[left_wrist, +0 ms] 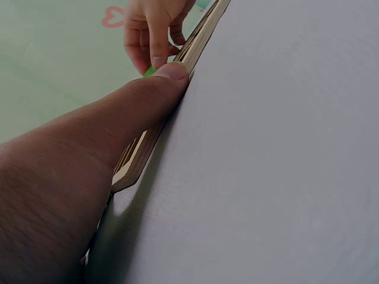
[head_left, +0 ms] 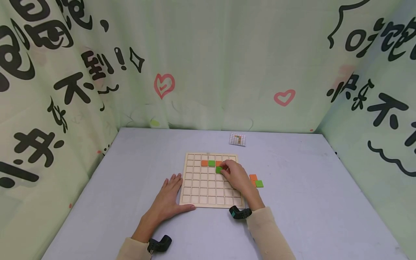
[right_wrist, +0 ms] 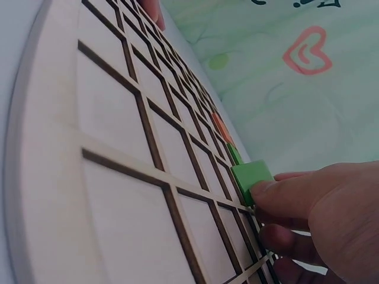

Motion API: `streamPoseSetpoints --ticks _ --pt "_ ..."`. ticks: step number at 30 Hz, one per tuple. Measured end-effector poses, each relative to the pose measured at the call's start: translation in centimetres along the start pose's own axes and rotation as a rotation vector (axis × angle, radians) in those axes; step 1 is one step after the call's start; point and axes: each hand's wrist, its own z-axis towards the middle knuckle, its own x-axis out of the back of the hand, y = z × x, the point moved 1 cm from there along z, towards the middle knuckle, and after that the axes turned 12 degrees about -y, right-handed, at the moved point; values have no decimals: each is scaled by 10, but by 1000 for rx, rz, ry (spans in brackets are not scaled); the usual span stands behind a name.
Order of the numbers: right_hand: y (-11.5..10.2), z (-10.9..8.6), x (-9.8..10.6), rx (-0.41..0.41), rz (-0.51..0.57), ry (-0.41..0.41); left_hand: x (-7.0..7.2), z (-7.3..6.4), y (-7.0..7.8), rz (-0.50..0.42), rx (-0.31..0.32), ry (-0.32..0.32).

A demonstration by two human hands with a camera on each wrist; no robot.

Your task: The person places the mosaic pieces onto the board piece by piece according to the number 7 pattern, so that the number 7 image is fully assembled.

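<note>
A wooden grid board [head_left: 199, 191] lies on the table. Along one of its upper rows sit an orange tile [head_left: 204, 163], a green tile [head_left: 211, 163] and another orange tile [head_left: 219, 163], partly behind the fingers. My right hand [head_left: 239, 178] pinches a second green tile [right_wrist: 251, 173] between thumb and fingers, just below that right-hand orange one. In the right wrist view this tile stands tilted at the grid. My left hand [head_left: 167, 198] lies spread at the board's lower left corner. Its thumb [left_wrist: 172, 72] touches the front edge, and the fingers reach along the left side.
Right of the board lie loose tiles, two orange [head_left: 253, 177] and one green [head_left: 259, 183], partly hidden by the right forearm. A small card with a printed grid [head_left: 237, 139] lies beyond the board. Curtains with black writing and hearts [head_left: 164, 86] surround the white table [head_left: 308, 202].
</note>
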Motion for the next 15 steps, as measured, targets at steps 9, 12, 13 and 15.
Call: streamPoseSetpoints --ticks 9,12,13,15 --pt "-1 0 -2 17 -37 -1 -1 0 -1 2 0 -2" --pt "-1 0 -1 18 -50 -5 -1 1 -2 5 1 -1" --pt "-1 -1 -1 20 -55 -6 -1 1 -2 6 2 -1" --pt "-2 -1 -1 22 -60 -6 -1 1 -2 12 5 -1"
